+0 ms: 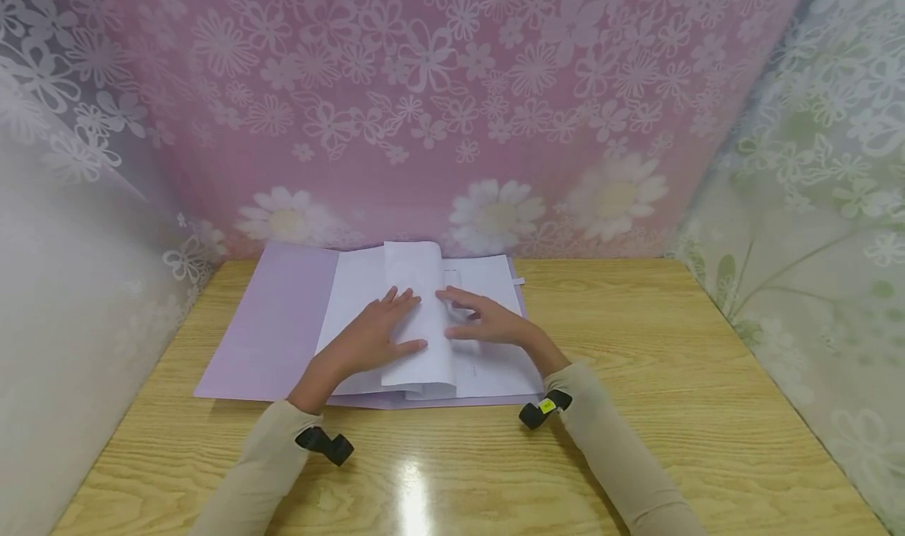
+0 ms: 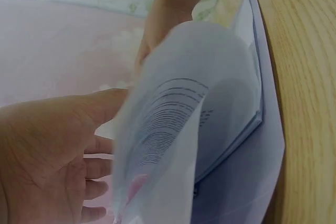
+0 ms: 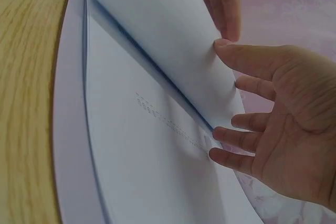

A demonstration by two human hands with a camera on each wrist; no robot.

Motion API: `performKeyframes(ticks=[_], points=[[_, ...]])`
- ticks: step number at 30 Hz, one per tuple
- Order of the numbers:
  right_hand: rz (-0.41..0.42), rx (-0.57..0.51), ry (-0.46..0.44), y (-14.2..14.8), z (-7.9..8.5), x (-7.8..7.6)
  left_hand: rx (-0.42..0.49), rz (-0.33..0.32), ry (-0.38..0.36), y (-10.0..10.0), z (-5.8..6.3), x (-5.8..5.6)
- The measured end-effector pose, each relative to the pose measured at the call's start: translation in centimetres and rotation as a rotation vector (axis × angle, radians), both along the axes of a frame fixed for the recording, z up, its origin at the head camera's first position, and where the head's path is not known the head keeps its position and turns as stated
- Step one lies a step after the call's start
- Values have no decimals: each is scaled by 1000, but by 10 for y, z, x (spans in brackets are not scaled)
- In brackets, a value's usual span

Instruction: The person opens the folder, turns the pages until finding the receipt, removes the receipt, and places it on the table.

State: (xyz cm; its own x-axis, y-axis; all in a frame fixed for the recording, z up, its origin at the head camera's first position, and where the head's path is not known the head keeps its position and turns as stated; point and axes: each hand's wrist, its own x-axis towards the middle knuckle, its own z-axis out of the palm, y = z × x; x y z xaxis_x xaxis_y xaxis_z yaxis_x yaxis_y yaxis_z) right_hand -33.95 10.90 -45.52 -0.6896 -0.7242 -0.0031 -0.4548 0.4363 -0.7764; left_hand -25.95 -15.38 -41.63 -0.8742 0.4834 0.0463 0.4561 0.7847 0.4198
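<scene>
A lilac folder [image 1: 269, 316] lies spread on the table with white printed papers [image 1: 505, 371] inside. Near its middle, a sheet [image 1: 419, 324] arches up in a curl, and lines of print show on its underside in the left wrist view. My left hand [image 1: 371, 335] rests on the left of this curl, fingers spread. On the other side, my right hand [image 1: 488, 320] touches the curled sheet with thumb and fingertips [image 3: 223, 48], its fingers extended and apart. Both palms face the raised sheet from opposite sides.
The wooden table [image 1: 636, 347] extends right and in front of the folder. A pink flowered curtain [image 1: 424, 127] hangs right behind it, with pale curtains at both sides. A small white tab [image 1: 519, 281] sticks out at the folder's right edge.
</scene>
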Motion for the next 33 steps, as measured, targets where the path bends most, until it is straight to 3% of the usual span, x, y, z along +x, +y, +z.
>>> performKeyframes(ticks=[6,12,26,33], points=[[15,-22,-3,-4,-2,1,-16,-10,-59,0,-7,-2],[35,-70,-11,-8,-4,3,-11,27,-92,-1,-11,-5],[44,-122,2,-8,-2,2,10,32,-43,-10,-18,-12],[14,-135,10,-3,2,0,-20,46,-92,-13,-15,-12]])
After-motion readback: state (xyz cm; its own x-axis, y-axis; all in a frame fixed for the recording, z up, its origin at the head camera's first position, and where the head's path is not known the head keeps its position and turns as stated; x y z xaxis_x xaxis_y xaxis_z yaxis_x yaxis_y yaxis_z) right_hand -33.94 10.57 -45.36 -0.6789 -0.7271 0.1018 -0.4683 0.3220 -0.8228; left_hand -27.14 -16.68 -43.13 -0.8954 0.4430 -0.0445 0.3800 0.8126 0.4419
